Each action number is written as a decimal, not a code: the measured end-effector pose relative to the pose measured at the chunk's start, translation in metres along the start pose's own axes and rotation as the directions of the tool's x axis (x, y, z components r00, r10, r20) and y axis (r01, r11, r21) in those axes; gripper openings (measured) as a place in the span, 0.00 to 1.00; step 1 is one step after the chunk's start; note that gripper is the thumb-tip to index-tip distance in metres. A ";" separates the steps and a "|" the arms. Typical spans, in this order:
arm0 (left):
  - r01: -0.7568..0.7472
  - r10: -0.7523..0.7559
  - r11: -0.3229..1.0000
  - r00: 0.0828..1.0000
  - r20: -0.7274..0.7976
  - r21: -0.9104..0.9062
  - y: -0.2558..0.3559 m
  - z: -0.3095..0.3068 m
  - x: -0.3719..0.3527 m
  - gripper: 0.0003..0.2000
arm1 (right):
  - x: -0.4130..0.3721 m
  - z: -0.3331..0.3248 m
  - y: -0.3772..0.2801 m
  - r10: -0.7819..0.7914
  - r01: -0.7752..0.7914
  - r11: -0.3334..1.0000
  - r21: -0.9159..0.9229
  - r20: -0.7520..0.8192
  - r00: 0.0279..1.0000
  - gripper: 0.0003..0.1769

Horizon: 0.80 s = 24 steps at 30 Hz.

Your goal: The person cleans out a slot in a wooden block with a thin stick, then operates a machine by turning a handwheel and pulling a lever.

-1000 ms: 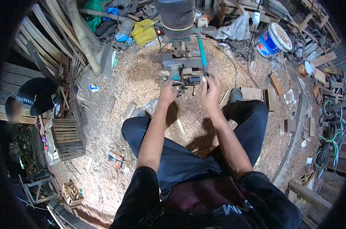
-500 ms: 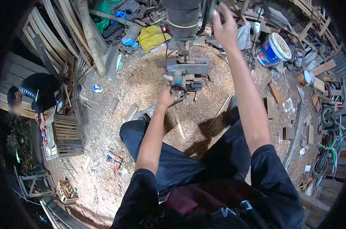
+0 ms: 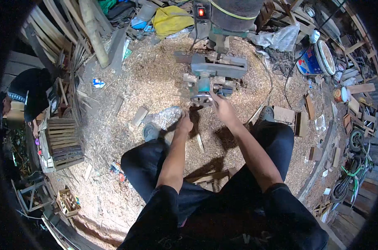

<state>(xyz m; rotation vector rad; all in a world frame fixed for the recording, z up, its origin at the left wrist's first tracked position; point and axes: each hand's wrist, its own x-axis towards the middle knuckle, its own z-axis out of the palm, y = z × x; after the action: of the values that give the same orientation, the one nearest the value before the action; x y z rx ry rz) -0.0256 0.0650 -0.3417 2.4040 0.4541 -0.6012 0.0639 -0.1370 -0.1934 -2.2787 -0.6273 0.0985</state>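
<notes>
The ring (image 3: pixel 201 99) lies flat, face up, at the near end of the machine (image 3: pixel 216 66). The right hand (image 3: pixel 223 109) pinches the ring's rim. The left hand (image 3: pixel 184 123), fingers curled, hangs just nearer than the machine, over sawdust (image 3: pixel 155 83).

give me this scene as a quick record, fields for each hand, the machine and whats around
setting: sawdust-covered floor, wood scraps all around
person: seated, legs spread toward the machine
left hand: low, beside a crumpled silvery sheet; grip unclear
right hand: fingers at the round metal part
machine: grey frame, teal body, red switch light lit
nearby: yellow cloth, paint bucket, another person at far left
</notes>
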 end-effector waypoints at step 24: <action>0.027 -0.020 0.975 0.999 0.035 -0.219 -0.014 0.000 0.032 0.30 | 0.025 -0.016 0.026 -0.010 -0.005 0.965 0.261 0.055 0.998 0.10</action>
<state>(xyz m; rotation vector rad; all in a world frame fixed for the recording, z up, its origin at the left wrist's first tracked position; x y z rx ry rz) -0.0049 0.0809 -0.3649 2.1793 0.5085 -0.5681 0.1003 -0.1516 -0.1967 -2.0261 -0.6084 0.2309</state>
